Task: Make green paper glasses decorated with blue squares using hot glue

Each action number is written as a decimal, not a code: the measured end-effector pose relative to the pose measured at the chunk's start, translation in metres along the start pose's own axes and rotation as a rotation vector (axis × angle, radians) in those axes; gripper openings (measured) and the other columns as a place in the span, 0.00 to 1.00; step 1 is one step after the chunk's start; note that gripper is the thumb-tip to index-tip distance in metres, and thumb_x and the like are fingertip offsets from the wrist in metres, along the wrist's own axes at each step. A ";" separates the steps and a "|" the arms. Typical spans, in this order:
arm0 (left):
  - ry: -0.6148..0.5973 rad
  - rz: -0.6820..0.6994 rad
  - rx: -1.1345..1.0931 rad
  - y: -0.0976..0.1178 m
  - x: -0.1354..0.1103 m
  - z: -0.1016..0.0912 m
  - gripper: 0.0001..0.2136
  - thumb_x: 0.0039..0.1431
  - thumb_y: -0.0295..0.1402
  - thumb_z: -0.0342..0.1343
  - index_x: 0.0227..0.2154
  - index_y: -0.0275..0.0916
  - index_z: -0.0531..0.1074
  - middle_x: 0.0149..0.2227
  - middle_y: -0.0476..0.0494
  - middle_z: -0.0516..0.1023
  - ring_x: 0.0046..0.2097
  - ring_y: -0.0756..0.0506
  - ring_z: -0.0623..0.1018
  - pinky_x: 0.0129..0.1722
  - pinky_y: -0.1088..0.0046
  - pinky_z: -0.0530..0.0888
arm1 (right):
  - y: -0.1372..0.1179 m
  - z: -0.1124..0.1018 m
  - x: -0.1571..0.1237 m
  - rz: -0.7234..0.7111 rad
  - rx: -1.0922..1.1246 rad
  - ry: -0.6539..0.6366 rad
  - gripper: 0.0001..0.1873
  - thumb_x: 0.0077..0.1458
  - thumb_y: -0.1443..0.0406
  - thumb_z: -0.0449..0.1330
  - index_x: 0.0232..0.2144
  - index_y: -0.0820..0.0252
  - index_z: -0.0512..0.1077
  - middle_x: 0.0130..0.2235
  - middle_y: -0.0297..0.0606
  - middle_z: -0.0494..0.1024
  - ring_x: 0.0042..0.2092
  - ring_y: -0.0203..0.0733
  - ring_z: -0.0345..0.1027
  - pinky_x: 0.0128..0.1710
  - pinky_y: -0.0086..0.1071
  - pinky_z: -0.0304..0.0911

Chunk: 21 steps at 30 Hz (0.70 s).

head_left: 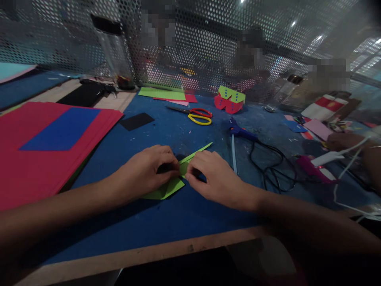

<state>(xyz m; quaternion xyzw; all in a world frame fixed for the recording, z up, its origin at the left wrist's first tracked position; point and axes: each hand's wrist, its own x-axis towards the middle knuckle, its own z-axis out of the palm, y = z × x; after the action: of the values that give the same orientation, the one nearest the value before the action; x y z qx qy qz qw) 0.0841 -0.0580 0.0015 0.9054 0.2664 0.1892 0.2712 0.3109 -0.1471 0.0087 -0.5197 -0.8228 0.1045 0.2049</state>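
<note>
A folded piece of green paper (166, 190) lies between my hands near the middle of the blue table. My left hand (151, 169) is closed, thumb and fingers pinching the paper at its upper part. From the other side my right hand (212, 174) pinches the same paper, its thumb and fingertips curled onto the edge. One narrow green point sticks out past the right fingers, and a wider flap rests low under the left hand. Parts of the paper are hidden behind my fingers.
Ahead lie scissors (201, 116), a blue glue gun (242, 132) with a black cord, and a red and green paper piece (229, 100). Red sheets (35, 167) are stacked at left, beside black card (137, 121). At right are a power strip (318, 169) and another person's arm (345, 141).
</note>
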 end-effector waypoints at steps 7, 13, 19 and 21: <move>-0.008 0.025 -0.011 -0.003 0.000 0.000 0.09 0.67 0.33 0.55 0.36 0.41 0.81 0.38 0.45 0.81 0.42 0.43 0.80 0.44 0.67 0.73 | 0.001 0.001 0.001 0.016 -0.020 0.002 0.07 0.68 0.67 0.60 0.34 0.58 0.72 0.39 0.36 0.77 0.44 0.43 0.69 0.45 0.39 0.54; -0.013 0.035 -0.025 -0.004 0.000 -0.001 0.09 0.67 0.33 0.54 0.37 0.42 0.81 0.39 0.45 0.81 0.42 0.43 0.80 0.43 0.67 0.74 | 0.002 0.003 0.001 0.016 -0.032 0.001 0.08 0.68 0.66 0.60 0.33 0.57 0.71 0.39 0.36 0.78 0.44 0.44 0.68 0.45 0.39 0.54; 0.002 0.022 -0.038 -0.005 0.001 0.001 0.08 0.65 0.33 0.57 0.35 0.42 0.81 0.37 0.45 0.81 0.40 0.43 0.80 0.41 0.67 0.73 | 0.002 0.002 0.002 0.012 -0.036 0.002 0.07 0.67 0.67 0.60 0.33 0.57 0.71 0.39 0.36 0.78 0.43 0.43 0.68 0.44 0.39 0.54; 0.008 0.015 -0.042 -0.005 0.001 0.002 0.08 0.65 0.33 0.57 0.35 0.41 0.81 0.37 0.45 0.81 0.40 0.43 0.80 0.41 0.67 0.72 | 0.002 0.002 0.002 0.011 -0.039 0.002 0.07 0.67 0.67 0.60 0.33 0.57 0.71 0.38 0.36 0.77 0.43 0.43 0.68 0.44 0.39 0.54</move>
<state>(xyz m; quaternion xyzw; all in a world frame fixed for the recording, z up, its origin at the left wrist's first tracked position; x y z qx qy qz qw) 0.0838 -0.0546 -0.0027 0.9006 0.2569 0.2005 0.2876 0.3106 -0.1448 0.0067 -0.5282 -0.8216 0.0890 0.1949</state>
